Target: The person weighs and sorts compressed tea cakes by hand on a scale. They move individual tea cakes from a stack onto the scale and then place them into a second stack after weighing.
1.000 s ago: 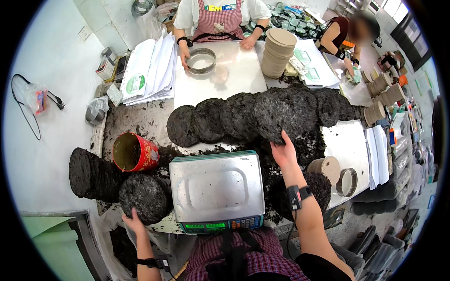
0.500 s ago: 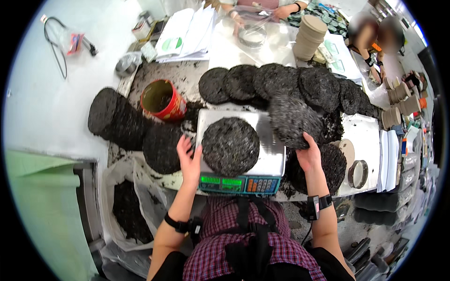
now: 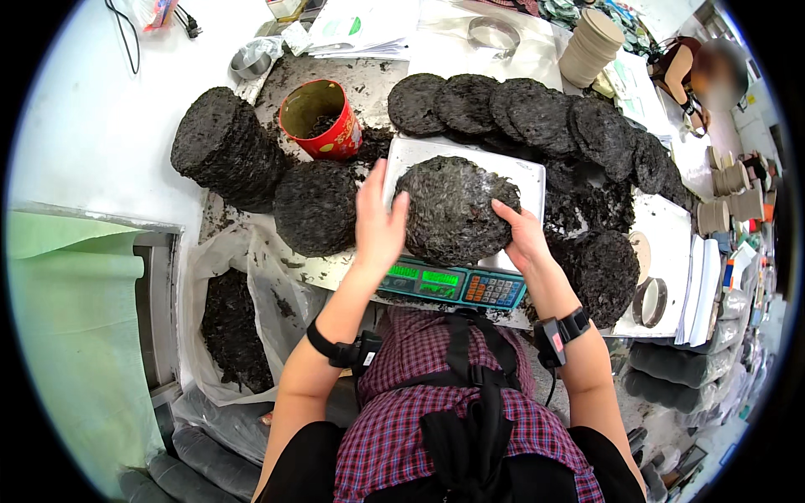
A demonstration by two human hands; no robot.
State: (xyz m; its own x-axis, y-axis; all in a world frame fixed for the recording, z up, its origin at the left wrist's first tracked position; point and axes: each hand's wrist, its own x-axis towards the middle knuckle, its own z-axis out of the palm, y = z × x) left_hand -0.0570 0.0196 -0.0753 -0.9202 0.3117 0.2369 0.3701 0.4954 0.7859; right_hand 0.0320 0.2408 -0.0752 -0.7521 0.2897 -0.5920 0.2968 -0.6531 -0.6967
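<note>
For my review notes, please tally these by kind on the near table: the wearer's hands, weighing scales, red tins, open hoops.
Hands: 2 (left hand, right hand)
Scale: 1
Red tin: 1
Hoops: 2 (far hoop, right-side hoop)
Total: 6

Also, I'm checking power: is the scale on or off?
The scale is on: its display glows green.

Bright, even light leaves the wall [image 3: 92, 142] pale and shadows soft, the display [image 3: 440, 279] glows green, a co-worker's head [image 3: 719, 74] is blurred out, and fisheye distortion bends straight edges toward a black, rounded rim.
</note>
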